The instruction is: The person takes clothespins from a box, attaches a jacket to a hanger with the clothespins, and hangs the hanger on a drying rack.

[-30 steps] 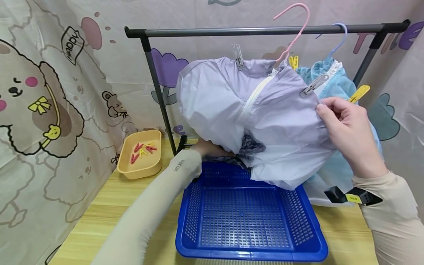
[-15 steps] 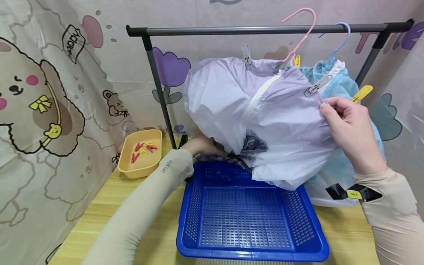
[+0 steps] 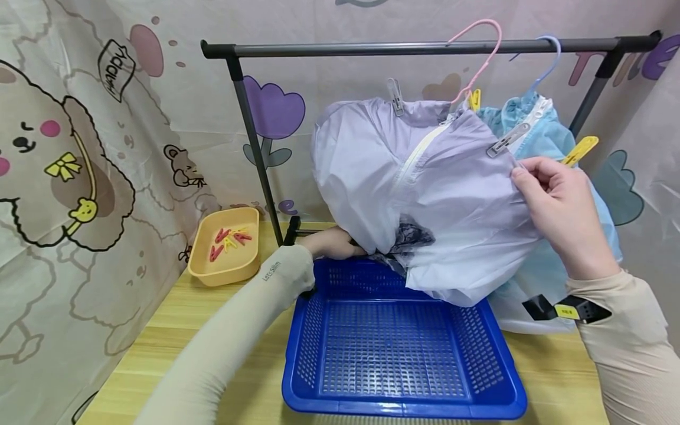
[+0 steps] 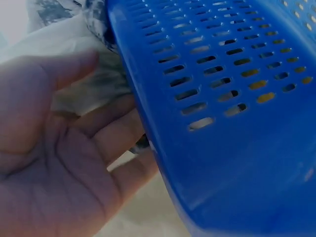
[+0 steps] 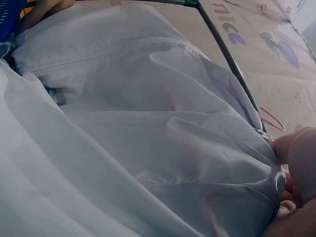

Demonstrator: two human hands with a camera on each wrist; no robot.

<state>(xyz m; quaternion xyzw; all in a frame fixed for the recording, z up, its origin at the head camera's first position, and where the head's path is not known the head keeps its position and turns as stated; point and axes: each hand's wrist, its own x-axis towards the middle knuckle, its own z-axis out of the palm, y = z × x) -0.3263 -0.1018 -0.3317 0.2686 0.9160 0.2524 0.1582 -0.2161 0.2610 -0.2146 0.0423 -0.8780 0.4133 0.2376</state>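
A pale lilac zip jacket (image 3: 366, 153) hangs on a pink hanger (image 3: 484, 65), whose hook overlaps the rail in the head view. My right hand (image 3: 563, 206) pinches the jacket's right edge between thumb and fingers. Two grey clips (image 3: 395, 97) grip the jacket near its collar and right shoulder. Dark patterned fabric (image 3: 411, 234) shows at the jacket's lower opening. Low on the left, my left hand (image 4: 64, 148) reaches behind the blue basket, fingers extended and partly hidden by its rim. White cloth and patterned fabric (image 4: 96, 22) lie beyond that hand.
The blue basket (image 3: 393, 407) stands on the wooden table (image 3: 159, 354), below the grey rail (image 3: 340, 51). A yellow tray (image 3: 223, 274) with red and yellow clips sits left. A light-blue garment (image 3: 552, 130) with yellow clips hangs on a blue hanger (image 3: 549, 59) at right.
The jacket's left side has shifted right and narrowed. The pink hanger's hook has come down across the rail. Less patterned fabric shows beside my left hand; my right hand keeps its pinch.
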